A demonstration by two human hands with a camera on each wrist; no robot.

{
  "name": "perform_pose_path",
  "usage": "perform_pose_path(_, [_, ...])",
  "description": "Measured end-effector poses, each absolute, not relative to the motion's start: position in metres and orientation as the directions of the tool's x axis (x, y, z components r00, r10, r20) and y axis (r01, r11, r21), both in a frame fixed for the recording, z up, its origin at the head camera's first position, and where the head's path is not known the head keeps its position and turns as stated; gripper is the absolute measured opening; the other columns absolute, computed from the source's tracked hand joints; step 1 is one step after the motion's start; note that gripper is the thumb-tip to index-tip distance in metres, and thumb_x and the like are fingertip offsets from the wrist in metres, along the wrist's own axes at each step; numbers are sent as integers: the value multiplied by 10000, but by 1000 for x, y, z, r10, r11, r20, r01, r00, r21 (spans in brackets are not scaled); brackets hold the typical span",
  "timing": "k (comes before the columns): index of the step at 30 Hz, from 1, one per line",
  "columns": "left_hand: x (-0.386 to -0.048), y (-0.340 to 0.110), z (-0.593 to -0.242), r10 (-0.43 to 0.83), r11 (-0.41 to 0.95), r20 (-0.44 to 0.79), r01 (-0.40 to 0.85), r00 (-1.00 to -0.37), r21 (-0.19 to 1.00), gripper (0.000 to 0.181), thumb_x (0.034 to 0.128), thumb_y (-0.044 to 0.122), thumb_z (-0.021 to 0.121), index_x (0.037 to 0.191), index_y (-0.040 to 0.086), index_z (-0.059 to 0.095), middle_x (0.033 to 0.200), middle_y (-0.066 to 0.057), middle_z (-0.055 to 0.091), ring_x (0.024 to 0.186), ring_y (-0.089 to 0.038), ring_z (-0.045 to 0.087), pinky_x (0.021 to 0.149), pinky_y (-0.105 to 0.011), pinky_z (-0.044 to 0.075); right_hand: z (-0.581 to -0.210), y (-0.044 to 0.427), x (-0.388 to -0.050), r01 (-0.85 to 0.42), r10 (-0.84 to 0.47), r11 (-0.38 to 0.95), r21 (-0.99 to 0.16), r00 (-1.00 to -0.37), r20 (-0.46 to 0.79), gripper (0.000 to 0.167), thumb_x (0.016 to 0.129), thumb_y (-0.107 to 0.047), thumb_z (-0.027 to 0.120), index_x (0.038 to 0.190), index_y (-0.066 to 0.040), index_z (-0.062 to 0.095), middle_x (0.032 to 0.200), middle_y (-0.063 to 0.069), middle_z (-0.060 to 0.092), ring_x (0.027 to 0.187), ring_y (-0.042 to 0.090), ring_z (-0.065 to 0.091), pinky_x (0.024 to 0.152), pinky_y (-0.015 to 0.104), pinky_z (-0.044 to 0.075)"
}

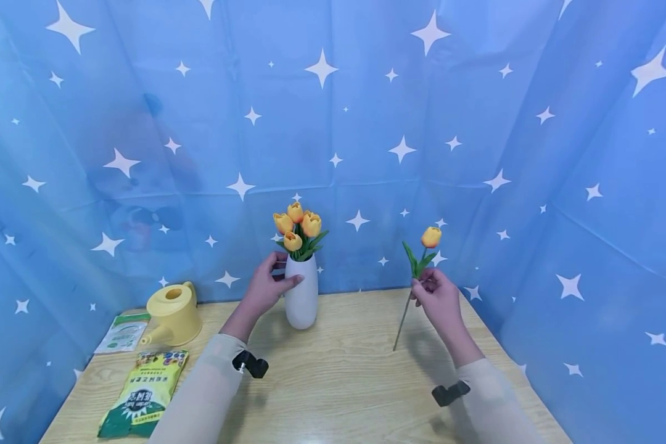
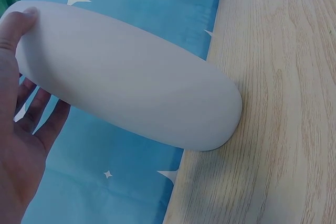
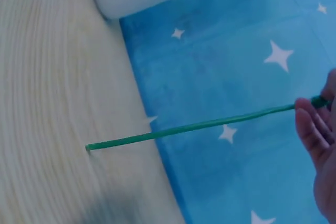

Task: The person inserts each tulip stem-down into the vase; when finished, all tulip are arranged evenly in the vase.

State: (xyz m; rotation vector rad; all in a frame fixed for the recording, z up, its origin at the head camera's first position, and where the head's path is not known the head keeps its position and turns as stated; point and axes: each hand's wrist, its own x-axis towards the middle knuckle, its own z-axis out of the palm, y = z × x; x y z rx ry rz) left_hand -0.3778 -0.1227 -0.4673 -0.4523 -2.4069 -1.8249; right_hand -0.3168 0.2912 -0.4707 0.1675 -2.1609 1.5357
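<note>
A white vase [image 1: 301, 296] stands upright on the table, with several yellow-orange tulips [image 1: 295, 223] and green leaves rising from its mouth. My left hand [image 1: 269, 283] grips the vase near its top, thumb across the front and fingers behind its side. In the left wrist view the vase's smooth body [image 2: 131, 77] runs down to the wood, while the blooms are out of frame. Off to the right, my right hand [image 1: 437, 296] pinches a single tulip [image 1: 431, 237] just below its leaves. That flower's bare green stem [image 3: 210, 125] slants down from the fingers, apart from the vase.
At the table's left stand a yellow watering can [image 1: 174, 314] and, behind it, a white-and-green packet [image 1: 123, 333]. A yellow-and-green bag [image 1: 144, 394] lies nearer, beside my left sleeve. A blue star-patterned curtain [image 1: 366, 123] hangs along the back edge of the wooden table [image 1: 333, 394].
</note>
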Motion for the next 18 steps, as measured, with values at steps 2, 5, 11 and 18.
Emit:
perform_pose_path(2, [-377, -123, -467, 179, 243, 246, 285, -953, 927, 584, 954, 386, 904, 1398, 170, 593, 1421, -110, 628, 1359, -399, 604, 1122, -598, 552, -467, 287, -317, -386, 178, 327, -863, -871, 457, 156, 1047, -48, 741, 1108, 37, 625, 918, 293, 745, 685, 162, 726, 570, 291, 622])
perform_pose_path(5, [-377, -122, -467, 177, 245, 250, 288, -952, 926, 570, 958, 361, 902, 1394, 162, 594, 1416, -114, 630, 1356, -396, 608, 1122, -595, 553, -463, 282, -318, -413, 181, 287, -864, -862, 473, 159, 1052, -50, 740, 1129, 51, 645, 973, 309, 745, 724, 162, 747, 602, 288, 638])
perform_pose_path(11, [-376, -122, -466, 174, 242, 254, 291, -952, 926, 560, 964, 331, 897, 1397, 153, 590, 1419, -118, 630, 1358, -395, 608, 1122, -589, 555, -455, 271, -317, -463, 183, 240, -853, -842, 508, 181, 1067, -92, 750, 1133, 53, 663, 1035, 312, 747, 777, 166, 772, 642, 296, 651])
perform_pose_path(18, [-376, -122, -466, 176, 242, 247, 285, -953, 927, 565, 962, 349, 899, 1395, 158, 592, 1418, -116, 629, 1355, -404, 610, 1113, -589, 561, -438, 255, -315, -525, 217, 203, -826, -799, 561, 193, 1060, -117, 772, 1107, 47, 680, 1011, 240, 778, 807, 141, 784, 666, 291, 655])
